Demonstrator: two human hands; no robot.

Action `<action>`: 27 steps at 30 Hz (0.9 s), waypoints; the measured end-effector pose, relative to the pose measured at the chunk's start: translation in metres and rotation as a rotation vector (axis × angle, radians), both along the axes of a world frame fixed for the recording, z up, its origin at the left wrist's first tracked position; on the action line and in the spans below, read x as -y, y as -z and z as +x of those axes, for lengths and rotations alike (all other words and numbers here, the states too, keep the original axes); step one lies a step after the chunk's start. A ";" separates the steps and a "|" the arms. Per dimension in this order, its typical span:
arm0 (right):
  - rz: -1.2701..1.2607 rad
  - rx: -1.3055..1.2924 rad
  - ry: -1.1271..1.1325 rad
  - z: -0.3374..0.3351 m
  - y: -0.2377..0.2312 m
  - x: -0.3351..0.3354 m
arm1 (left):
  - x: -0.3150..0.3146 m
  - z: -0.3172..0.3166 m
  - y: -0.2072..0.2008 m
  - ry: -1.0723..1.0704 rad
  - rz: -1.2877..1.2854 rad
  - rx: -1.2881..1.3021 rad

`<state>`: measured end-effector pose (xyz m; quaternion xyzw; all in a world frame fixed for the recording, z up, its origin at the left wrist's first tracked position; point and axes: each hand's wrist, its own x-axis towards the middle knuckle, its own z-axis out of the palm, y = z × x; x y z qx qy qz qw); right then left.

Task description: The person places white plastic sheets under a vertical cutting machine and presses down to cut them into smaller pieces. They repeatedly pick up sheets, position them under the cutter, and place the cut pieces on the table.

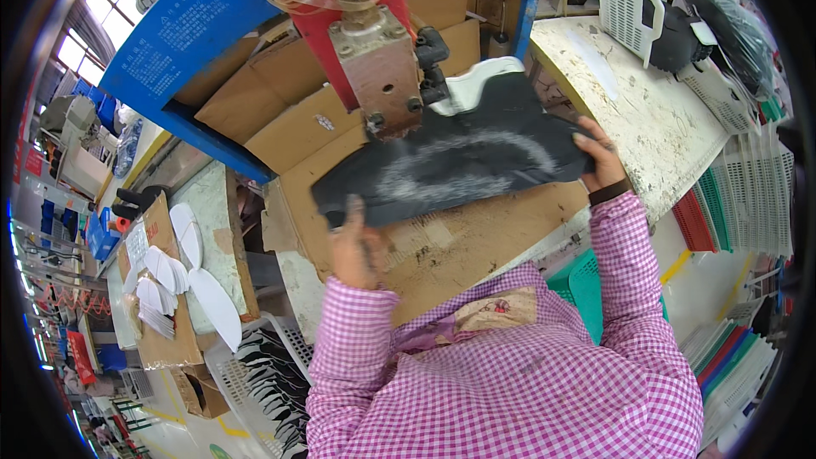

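Note:
A dark sheet piece (450, 172) with a curved white scuffed mark spans the space between my hands, below and in front of the metal machine head (380, 72). My left hand (357, 246) pinches its near left edge, somewhat blurred. At the far right end, my right hand (602, 153) grips the same piece, fingers on top. Behind it a pale shaped piece (480, 85) pokes out; whether the two are joined I cannot tell. Brown cardboard (442, 263) covers the work surface below.
A blue machine frame (187, 42) arches around the back. White shaped pieces (208, 306) lie on the left table, above a crate of dark pieces (272, 382). Right are a worn pale table (654, 110), a white basket (625, 0) and stacked baskets (752, 191). A green basket (582, 289) stands beside me.

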<state>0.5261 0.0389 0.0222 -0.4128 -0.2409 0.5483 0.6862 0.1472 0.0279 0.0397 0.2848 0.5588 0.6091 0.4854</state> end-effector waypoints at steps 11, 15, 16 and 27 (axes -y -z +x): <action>0.029 -0.099 -0.010 -0.030 0.015 -0.003 | 0.023 -0.014 -0.006 -0.102 0.065 0.022; 0.031 -0.046 -0.123 -0.037 0.026 0.013 | 0.019 -0.029 -0.005 -0.187 -0.031 0.129; 0.065 -0.065 -0.198 -0.052 0.028 0.009 | 0.020 -0.047 -0.008 -0.137 0.054 0.225; 0.183 -0.182 -0.415 -0.130 0.008 -0.066 | 0.018 -0.111 -0.050 -0.106 0.370 0.240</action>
